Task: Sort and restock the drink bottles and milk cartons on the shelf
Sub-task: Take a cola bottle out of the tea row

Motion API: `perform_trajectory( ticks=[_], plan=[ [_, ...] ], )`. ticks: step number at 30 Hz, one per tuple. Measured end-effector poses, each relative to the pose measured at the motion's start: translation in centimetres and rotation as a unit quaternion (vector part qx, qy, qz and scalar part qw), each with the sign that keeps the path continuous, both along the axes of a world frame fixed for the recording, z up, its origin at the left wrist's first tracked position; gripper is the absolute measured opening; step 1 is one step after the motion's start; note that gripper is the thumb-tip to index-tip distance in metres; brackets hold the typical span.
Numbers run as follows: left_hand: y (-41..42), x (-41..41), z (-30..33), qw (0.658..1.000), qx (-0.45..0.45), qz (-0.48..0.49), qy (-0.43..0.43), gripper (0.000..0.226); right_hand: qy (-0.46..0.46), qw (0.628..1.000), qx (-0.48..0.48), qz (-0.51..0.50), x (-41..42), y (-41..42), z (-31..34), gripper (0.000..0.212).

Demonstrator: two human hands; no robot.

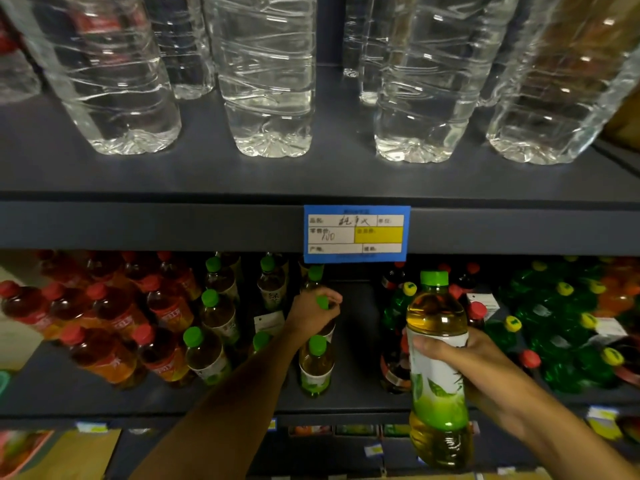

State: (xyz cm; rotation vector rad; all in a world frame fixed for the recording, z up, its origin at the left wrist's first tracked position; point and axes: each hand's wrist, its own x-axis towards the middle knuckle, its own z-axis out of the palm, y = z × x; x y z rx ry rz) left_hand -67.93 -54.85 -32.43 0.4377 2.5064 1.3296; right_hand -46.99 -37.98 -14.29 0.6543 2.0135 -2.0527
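Observation:
My right hand grips a green-capped green tea bottle upright in front of the middle shelf. My left hand reaches into that shelf and holds the neck of another green tea bottle in the row's back part. One more green tea bottle stands in front of it. Further green tea bottles stand in rows to the left. Right of my left hand a bare strip of shelf runs back.
Red-capped tea bottles fill the shelf's left part. Green soda bottles with yellow caps fill its right part. Large clear water bottles stand on the upper shelf, above a blue price tag. Lower shelves show below.

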Motion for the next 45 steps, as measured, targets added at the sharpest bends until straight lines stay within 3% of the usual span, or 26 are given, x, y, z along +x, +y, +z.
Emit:
perform_trajectory(
  ticks=[5, 8, 10, 14, 18, 25, 31, 36, 38, 42, 45],
  plan=[
    [-0.6, 0.3, 2.8, 0.999, 0.031, -0.013, -0.022, 0.022, -0.002, 1.000, -0.007, -0.002, 0.0, 0.0, 0.7, 0.049],
    [-0.4, 1.3, 6.1, 0.999, 0.027, -0.026, -0.014, 0.031, 0.005, 1.000, -0.012, -0.007, 0.1, 0.2, 1.1, 0.060],
    [-0.3, 3.0, 8.5, 0.996, 0.051, -0.076, -0.013, 0.041, 0.018, 1.000, -0.012, 0.000, 0.2, 0.3, 1.4, 0.072],
    [-0.5, 7.8, 12.4, 0.962, 0.058, -0.264, -0.027, 0.068, 0.055, 0.998, -0.021, 0.035, 1.1, 0.5, 2.0, 0.079],
    [-0.4, 11.7, 13.3, 0.934, 0.088, -0.340, -0.063, 0.076, 0.074, 0.993, -0.082, 0.038, 2.0, 0.2, 2.5, 0.034],
    [-0.3, 13.6, 12.5, 0.964, 0.083, -0.252, -0.014, 0.067, 0.095, 0.986, -0.135, 0.022, 3.1, -1.5, 1.9, 0.029],
    [-1.2, 14.9, 11.9, 0.973, 0.119, -0.195, -0.035, 0.054, 0.110, 0.981, -0.158, 0.028, 3.5, -1.5, 1.0, 0.031],
    [-4.0, 15.6, 13.5, 0.953, 0.274, -0.053, -0.121, 0.021, 0.142, 0.972, -0.184, 0.046, 4.7, 0.9, 0.3, 0.046],
    [-5.2, 15.5, 15.3, 0.928, 0.341, 0.022, -0.150, 0.024, 0.139, 0.971, -0.188, 0.052, 5.2, 2.0, -0.3, 0.044],
    [-7.1, 14.3, 19.1, 0.922, 0.351, 0.046, -0.156, 0.055, 0.112, 0.972, -0.203, 0.033, 5.3, 3.6, -1.9, 0.043],
    [-8.7, 13.5, 21.0, 0.927, 0.339, 0.071, -0.143, 0.030, 0.109, 0.979, -0.172, 0.008, 5.0, 3.3, -2.5, 0.042]
  ],
)
